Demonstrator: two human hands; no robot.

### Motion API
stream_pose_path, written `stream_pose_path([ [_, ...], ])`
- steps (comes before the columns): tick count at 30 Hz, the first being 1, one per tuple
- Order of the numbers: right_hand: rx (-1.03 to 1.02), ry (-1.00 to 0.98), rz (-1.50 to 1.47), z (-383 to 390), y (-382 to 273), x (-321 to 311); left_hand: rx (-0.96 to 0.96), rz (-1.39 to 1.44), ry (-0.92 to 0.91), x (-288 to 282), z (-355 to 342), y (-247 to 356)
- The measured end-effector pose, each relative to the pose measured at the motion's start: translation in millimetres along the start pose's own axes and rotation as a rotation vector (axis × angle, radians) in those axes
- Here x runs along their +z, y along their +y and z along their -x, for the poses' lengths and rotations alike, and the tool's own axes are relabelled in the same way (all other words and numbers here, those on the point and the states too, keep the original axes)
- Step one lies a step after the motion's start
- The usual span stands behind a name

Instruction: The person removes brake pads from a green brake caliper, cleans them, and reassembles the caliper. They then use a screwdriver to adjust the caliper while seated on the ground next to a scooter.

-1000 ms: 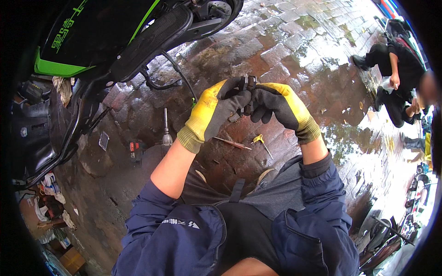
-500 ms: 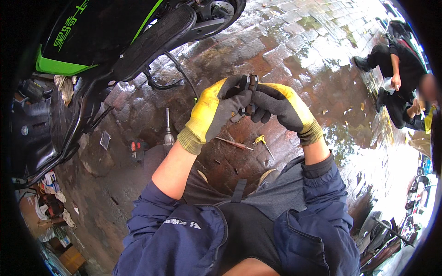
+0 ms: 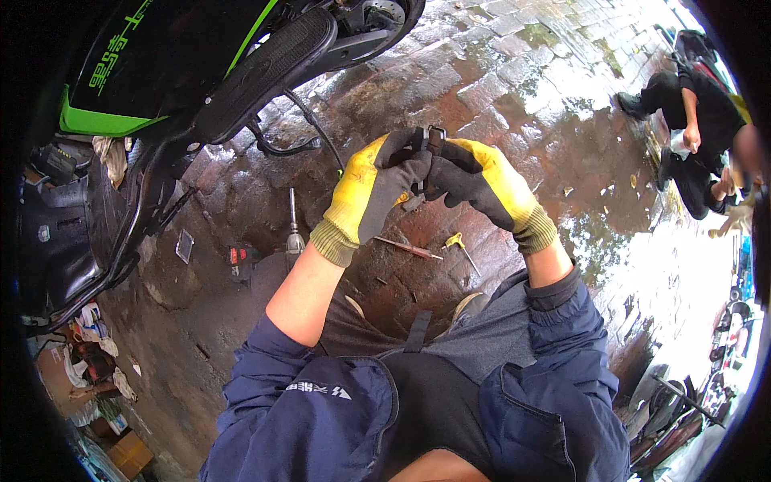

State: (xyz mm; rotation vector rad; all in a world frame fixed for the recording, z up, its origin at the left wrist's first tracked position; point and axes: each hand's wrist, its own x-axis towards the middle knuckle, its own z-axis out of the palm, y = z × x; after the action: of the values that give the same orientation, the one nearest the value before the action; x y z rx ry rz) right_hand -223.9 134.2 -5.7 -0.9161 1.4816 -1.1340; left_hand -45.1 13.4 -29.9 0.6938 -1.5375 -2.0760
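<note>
My left hand [image 3: 377, 185], in a yellow and grey-black glove, grips a small dark part [image 3: 434, 145] at the center of the view. My right hand [image 3: 480, 181], gloved the same way, pinches that part from the other side, its fingers meeting the left ones. The part's exact shape is mostly hidden by my fingers. Below my hands on the wet pavement lie a screwdriver [image 3: 411, 248], a yellow-handled tool [image 3: 463, 249], a long metal-barred tool [image 3: 295, 237] and a red and black power tool [image 3: 241, 261].
A black and green scooter [image 3: 152, 72] fills the upper left, its tubular frame reaching down leftward. Another person [image 3: 699, 153] crouches at the right on the pavement. A small square object [image 3: 184, 245] lies left of the tools. Clutter and a cardboard box [image 3: 128, 454] line the lower left.
My two hands and the part have shifted slightly upward, and my right fingers have shifted on it. The other person's hands have moved a little.
</note>
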Motion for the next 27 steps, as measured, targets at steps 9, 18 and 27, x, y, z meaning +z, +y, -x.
stream_pose_path([
  [9,0.185,0.037,-0.028,1.4,-18.8,-3.3,-0.006,0.0,0.012,5.7,-0.9,0.1],
  [18,0.141,0.074,-0.029,6.9,-22.7,2.4,0.016,-0.041,0.038,6.7,-1.2,-0.1],
  [27,0.11,0.064,-0.07,8.3,-23.7,1.3,0.041,-0.018,0.058,3.0,-2.1,-6.4],
])
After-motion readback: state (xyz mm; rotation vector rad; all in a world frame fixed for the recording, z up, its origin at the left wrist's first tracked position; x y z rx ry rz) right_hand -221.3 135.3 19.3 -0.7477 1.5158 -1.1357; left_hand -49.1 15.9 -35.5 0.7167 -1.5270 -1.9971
